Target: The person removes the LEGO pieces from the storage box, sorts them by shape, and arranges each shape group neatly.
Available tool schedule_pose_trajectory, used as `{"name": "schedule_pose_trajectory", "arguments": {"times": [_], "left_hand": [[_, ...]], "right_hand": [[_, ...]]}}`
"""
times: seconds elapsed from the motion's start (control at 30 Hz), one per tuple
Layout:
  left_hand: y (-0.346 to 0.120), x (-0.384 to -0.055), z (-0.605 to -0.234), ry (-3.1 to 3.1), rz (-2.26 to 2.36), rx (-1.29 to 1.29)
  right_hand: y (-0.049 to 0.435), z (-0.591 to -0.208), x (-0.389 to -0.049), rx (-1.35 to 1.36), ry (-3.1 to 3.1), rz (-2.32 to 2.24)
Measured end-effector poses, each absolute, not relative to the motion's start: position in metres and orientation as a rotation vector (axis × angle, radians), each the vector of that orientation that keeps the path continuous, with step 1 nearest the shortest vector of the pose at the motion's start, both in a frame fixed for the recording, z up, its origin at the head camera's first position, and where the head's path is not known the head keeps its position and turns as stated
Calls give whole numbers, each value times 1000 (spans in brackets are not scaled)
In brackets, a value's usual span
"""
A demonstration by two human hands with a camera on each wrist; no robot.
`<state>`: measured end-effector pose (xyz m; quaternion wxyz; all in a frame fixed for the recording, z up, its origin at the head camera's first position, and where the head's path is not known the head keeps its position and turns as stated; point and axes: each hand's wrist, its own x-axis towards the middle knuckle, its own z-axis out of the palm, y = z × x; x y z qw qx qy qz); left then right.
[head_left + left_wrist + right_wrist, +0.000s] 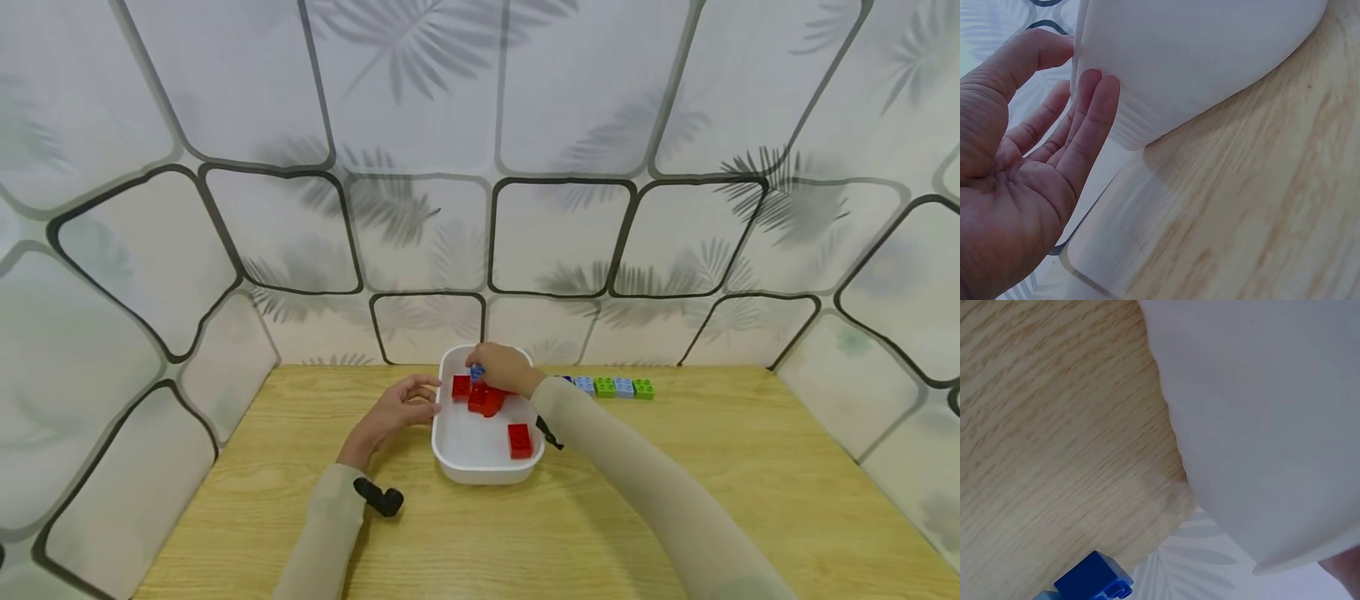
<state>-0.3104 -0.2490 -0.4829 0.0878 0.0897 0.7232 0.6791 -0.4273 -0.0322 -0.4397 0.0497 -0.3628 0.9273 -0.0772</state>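
A white plastic tray [480, 475] stands on the table with several red toy building bricks [520, 441] inside. My left hand [392, 415] is at the tray's left side; in the left wrist view, its fairly straight fingers [1094, 119] touch the outer wall and rim. Reaching over the tray's right side, my right hand [504, 367] pinches a blue toy brick [477, 373] near the far end. Just below that brick lie more red pieces [487, 400], partly covered by the hand. In the right wrist view the tray wall hides most of this hand.
Right of the tray, a row of bricks runs along the table's back: a dark blue brick [1092, 578], then light blue ones [623, 387] and green ones [642, 389]. The right forearm passes in front of the row's left end. A patterned curtain [555, 242] closes off the back.
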Motion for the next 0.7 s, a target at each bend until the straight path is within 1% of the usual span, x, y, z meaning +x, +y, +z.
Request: {"name": "schedule_pose_trajectory", "arguments": {"times": [0.23,0.43,0.7], "left_hand": [[-249,-309,-482,2156,2024,252],[-249,-311,-482,2162,2026,238],[-249,-310,-483,2142,2029,251]], "right_hand": [[-30,-435,-430,-1126,2804,-147],[-27,-427,-431,-1135,2762,-171],[-28,-435,-431,-1144,2755,-136]]}}
